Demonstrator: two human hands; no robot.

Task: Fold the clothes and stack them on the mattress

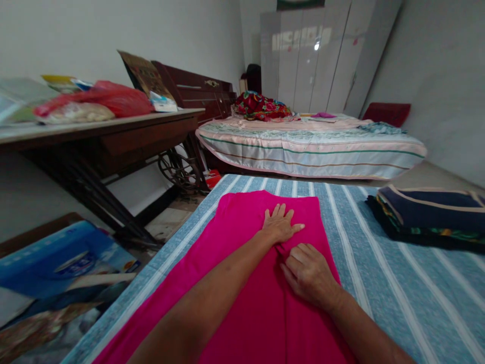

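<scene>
A bright pink cloth (242, 222) lies spread along a bed covered in a blue and white striped sheet (397, 283). My left hand (279, 225) rests flat on the pink cloth with its fingers stretched out, pressing it down. Just below it, my right hand (308, 273) has its fingers curled, pinching a fold of the pink cloth near the cloth's middle. Both forearms reach in from the bottom edge.
A folded dark blue blanket (432, 215) lies on the striped sheet at right. A second bed (310, 146) with bright floral bedding stands further back, before white wardrobes (314, 60). At left are a sewing-machine table (113, 136) holding bags and a blue printed box (60, 258).
</scene>
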